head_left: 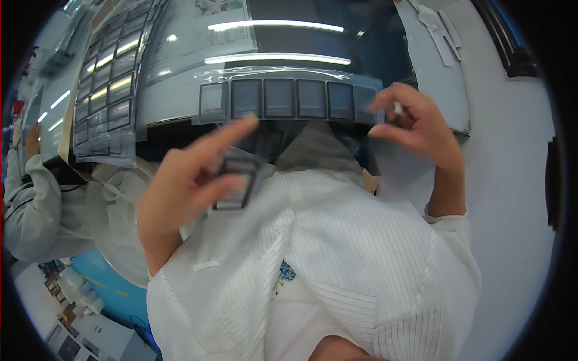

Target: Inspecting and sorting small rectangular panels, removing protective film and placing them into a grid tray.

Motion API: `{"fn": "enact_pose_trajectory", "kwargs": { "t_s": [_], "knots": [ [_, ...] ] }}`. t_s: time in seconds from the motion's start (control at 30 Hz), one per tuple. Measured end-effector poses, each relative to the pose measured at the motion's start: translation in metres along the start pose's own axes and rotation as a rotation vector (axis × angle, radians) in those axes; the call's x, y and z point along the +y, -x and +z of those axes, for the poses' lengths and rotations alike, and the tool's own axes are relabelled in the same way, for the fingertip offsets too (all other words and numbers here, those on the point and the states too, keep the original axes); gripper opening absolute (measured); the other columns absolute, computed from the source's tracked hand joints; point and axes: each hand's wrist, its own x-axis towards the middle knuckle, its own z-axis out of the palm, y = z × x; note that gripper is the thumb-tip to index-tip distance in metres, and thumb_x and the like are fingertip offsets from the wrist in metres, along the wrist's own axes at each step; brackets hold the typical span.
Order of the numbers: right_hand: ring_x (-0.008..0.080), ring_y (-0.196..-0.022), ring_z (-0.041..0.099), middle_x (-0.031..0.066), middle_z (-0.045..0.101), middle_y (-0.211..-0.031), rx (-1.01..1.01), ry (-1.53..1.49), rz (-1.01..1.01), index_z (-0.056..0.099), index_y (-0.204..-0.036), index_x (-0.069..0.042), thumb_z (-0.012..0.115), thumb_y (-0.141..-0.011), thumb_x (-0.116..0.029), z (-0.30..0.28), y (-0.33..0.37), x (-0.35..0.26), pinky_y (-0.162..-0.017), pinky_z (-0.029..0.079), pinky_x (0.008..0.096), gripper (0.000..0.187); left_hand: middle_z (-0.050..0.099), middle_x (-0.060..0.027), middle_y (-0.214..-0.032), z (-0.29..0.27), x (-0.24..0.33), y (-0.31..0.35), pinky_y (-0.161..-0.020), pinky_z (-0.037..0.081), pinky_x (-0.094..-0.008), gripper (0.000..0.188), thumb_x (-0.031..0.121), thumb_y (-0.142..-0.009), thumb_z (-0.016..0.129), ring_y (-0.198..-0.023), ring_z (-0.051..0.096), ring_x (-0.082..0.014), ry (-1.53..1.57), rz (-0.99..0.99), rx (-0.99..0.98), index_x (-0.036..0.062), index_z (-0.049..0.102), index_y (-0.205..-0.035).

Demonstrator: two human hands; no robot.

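My left hand (186,186), smeared by motion, is above my lap. Its index finger stretches toward the table edge. A small dark-framed clear panel (232,200) appears under its thumb, held in the hand and partly hidden by it. At the near table edge lies a clear film strip (289,76) with a row of several dark-framed panels (280,98). My right hand (421,123) is at the strip's right end, thumb and index finger around its edge. A small whitish thing (398,109) shows among the curled fingers; its kind is unclear.
Sheets of dark-framed panels (111,72) stand at the left in a box. A printed sheet (205,36) lies under the shiny table cover, which reflects lamps. White strips (442,36) rest at the far right. Another person's sleeve (36,204) and a white round container (123,210) are at left.
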Motion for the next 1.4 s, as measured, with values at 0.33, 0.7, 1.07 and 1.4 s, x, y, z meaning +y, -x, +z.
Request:
{"fn": "enact_pose_trajectory", "kwargs": {
  "t_s": [0.33,0.7,1.07,1.4],
  "knots": [
    [0.0196,-0.086,0.066,0.0083,0.068,-0.107,-0.335,-0.242,-0.273,0.064,-0.117,-0.006,0.086,-0.065,-0.027,0.048,-0.011,0.006,-0.066,0.052,0.0257,0.06,0.07,-0.0169,-0.085,-0.072,0.078,0.008,-0.062,0.054,-0.0272,0.044,-0.003,-0.072,0.073,-0.07,0.07,-0.021,-0.37,0.444,-0.234,-0.0014,0.063,-0.115],
    [0.0156,-0.077,0.061,0.0079,0.067,-0.085,-0.158,-0.157,0.025,0.068,-0.095,0.0,0.077,-0.076,-0.016,-0.035,-0.031,0.041,-0.072,0.047,0.0276,0.026,0.066,-0.0066,-0.092,-0.064,-0.022,-0.064,-0.062,0.045,-0.0204,0.036,0.015,-0.084,0.07,-0.07,0.06,-0.009,-0.057,-0.177,0.218,0.0015,0.062,-0.116],
    [0.014,-0.052,0.055,0.0074,0.065,-0.067,-0.147,-0.281,0.467,0.034,-0.14,0.0,0.068,-0.086,-0.032,-0.026,-0.007,0.022,-0.05,0.042,0.0259,0.072,0.044,-0.0177,-0.137,-0.014,0.005,-0.073,-0.103,0.038,-0.0435,0.081,0.012,-0.069,0.077,-0.125,0.042,-0.0406,-1.17,0.148,-0.019,0.0074,0.038,-0.139],
    [0.0092,-0.05,0.052,0.0062,0.062,-0.065,0.016,-0.416,0.42,0.038,-0.137,-0.003,0.063,-0.09,-0.037,-0.005,-0.002,0.026,-0.047,0.04,0.0249,0.063,0.057,-0.0239,-0.118,-0.043,0.045,-0.101,-0.092,0.044,-0.042,0.063,0.004,-0.077,0.059,-0.107,0.055,-0.0406,-0.942,-0.071,-0.35,0.0031,0.04,-0.137]
  ]
}}
